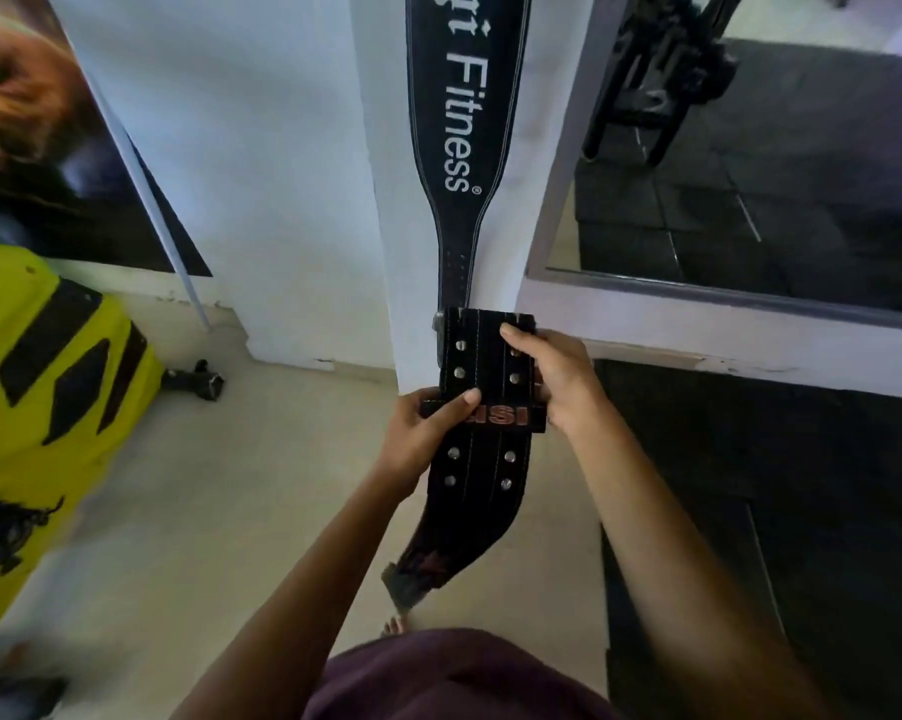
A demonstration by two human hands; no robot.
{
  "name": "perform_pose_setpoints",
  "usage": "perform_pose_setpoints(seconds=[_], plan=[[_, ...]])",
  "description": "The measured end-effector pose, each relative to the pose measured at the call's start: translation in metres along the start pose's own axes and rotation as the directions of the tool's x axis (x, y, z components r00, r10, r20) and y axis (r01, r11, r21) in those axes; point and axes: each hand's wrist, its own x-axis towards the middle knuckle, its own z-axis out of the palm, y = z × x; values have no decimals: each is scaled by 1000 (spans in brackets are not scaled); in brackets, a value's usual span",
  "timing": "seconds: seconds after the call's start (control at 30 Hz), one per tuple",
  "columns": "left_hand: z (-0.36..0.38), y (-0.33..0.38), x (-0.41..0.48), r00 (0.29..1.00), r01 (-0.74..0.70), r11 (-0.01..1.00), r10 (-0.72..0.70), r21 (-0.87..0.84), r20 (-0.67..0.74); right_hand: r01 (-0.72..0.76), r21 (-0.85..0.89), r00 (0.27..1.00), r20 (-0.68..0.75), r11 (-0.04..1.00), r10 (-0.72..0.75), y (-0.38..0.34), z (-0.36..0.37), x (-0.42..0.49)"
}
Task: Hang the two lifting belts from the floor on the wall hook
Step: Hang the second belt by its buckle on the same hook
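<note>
Both hands gripped a black studded belt [482,402] at chest height, right in front of the white wall corner [381,200]. Left hand [428,433] clamped the belt's left edge w/ thumb laid across the loop band carrying red letters; right hand [553,381] clamped the right edge, thumb on top near the upper end, fingers wrapped behind. Belt ran approx. vertical, upper end w/ metal buckle just below the tip of a second belt, lower end curling down toward the beige floor [205,485]. That second belt [464,111], black w/ white "Fitness" lettering, hung flat against the wall corner, tapering to a narrow punched strap at the bottom; its top ran out of view, so hook couldn't be seen. Mirror [750,174] to the right showed dark gym mats. Yellow & black equipment [38,387] stood at left, blurred.
</note>
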Motion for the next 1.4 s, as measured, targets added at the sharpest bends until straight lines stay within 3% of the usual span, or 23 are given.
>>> perform_pose_setpoints(seconds=[0.17,0.33,0.43,0.6,0.7,0.8,0.9,1.03,1.13,1.2,1.4], plan=[[-8,42,0,985,-143,990,144,20,-90,101,12,966,239,995,-101,1,12,-35],[-17,73,3,955,-217,976,219,34,-202,3,-169,935,351,986,57,83,25,-79],[-22,81,0,953,-234,972,236,36,-189,34,-141,941,339,989,16,82,29,-80],[-21,76,-8,962,-224,975,223,9,-158,199,47,945,254,979,-205,-6,35,-48],[-17,75,-12,963,-236,972,237,16,-126,192,90,961,183,977,-206,-54,34,-24],[-14,78,-11,954,-276,960,280,54,-108,211,50,953,211,976,-217,-72,33,-16],[-16,83,-6,945,-279,959,283,44,-164,232,20,923,312,973,-226,-52,37,-30],[-23,89,-1,928,-298,952,307,74,-212,219,-44,929,316,975,-194,30,31,-57],[-26,91,-1,930,-290,953,301,82,-211,158,-129,927,360,979,-102,76,29,-74],[-28,89,-2,932,-284,954,299,99,-206,113,-107,933,354,988,-68,75,32,-77],[-33,81,-9,938,-278,958,286,66,-197,243,-9,940,247,970,-233,3,45,-57]])
